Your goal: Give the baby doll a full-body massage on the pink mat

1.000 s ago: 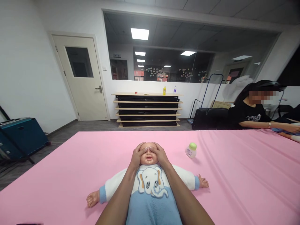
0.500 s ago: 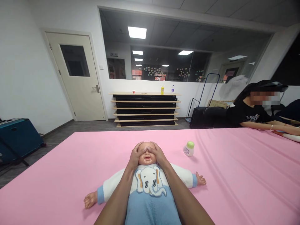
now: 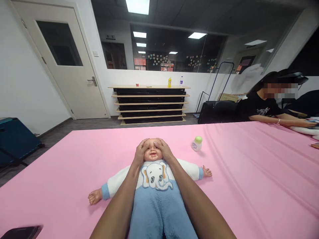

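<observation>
Doll [image 3: 156,202] lies face up mid-desk, head far, legs near, arms out left and right. Left hand [image 3: 141,152] and right hand [image 3: 165,151] cup its head from either side, fingers loosely spread and curved around it, thumbs on the brow, no pinching. Two-sided hold probably keeps the head steady; flat pose leaves the face reachable. Green-lidded jar [image 3: 196,144] stands right of the head, apart, likely parked clear of the forearms. Pink-covered desk [image 3: 57,172] carries all this.

Hidden: head sides under palms; can't tell how firmly they press or whether thumbs cover the eyes. Doll's legs cut off near. Dark flat object [image 3: 23,233], near left, cropped, maybe a phone. Co-worker [image 3: 258,106] far right; items at their hands unclear.
</observation>
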The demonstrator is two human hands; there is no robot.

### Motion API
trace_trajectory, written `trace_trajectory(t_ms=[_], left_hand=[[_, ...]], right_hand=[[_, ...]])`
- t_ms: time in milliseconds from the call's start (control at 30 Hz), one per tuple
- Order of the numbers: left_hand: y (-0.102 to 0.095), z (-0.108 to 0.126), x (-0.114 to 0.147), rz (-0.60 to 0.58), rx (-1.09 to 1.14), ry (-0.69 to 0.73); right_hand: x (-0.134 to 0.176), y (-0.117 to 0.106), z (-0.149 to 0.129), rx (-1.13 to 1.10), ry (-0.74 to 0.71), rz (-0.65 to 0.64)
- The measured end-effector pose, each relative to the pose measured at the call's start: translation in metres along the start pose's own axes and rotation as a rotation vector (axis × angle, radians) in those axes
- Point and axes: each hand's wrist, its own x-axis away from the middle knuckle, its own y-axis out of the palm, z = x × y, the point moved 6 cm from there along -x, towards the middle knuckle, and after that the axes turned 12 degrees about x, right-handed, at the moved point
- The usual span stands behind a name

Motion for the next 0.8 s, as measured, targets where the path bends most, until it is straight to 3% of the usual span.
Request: trace_trajectory(t_ms=[133, 433, 600, 800], left_hand=[[0.0034, 0.0003, 0.0012, -0.040, 0.007, -0.026], [-0.0023, 0.0003, -0.0048, -0.006, -0.015, 0.044], [0.0017, 0.0019, 0.0011, -0.057, -0.058, 0.017], [-0.0018, 0.0018, -0.0042, -0.008, -0.131, 0.030]], right_hand=[[0.0041, 0.0009, -0.0045, 0.013, 0.017, -0.021], [-0.0026, -0.0027, -0.0026, -0.010, -0.033, 0.062], [0.0051, 0.0014, -0.0051, -0.014, -0.012, -0.030], [0.0042, 0.0018, -0.0060, -0.047, -0.003, -0.030]])
